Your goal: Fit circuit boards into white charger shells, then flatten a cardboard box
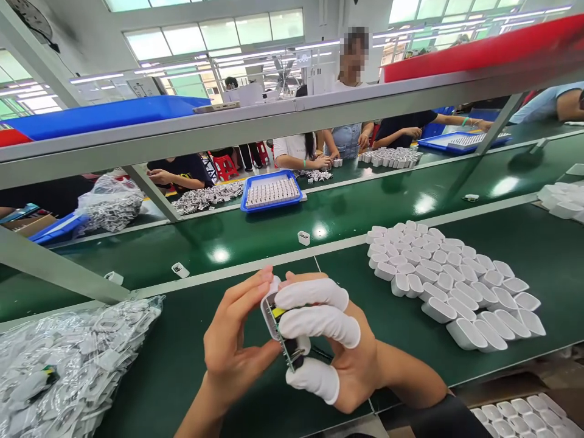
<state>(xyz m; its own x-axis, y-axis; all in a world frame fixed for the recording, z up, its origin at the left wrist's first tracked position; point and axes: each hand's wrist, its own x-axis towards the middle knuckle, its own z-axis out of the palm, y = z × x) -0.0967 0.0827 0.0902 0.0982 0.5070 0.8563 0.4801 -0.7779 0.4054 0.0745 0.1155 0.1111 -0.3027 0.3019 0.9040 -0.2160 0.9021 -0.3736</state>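
Two hands in my view, over mid green bench (168,365). Left hand (235,337) clamped on white plastic housing (266,319); right hand (351,353), fingers in white cots (322,325), pinching circuit board (288,356) at its opening. Bench right: clustered white cups (444,281). Bench left: bagged white parts (82,365).

1. Worktop (182,371): dark green, smooth, matt.
2. Conveyor belt (347,222): glossy green, mirroring lights.
3. Small cases (456,274): smooth white plastic.
4. Bag (82,365): clear, shiny, crinkled plastic.
5. Finger covers (319,328): matt white, cloth-like.
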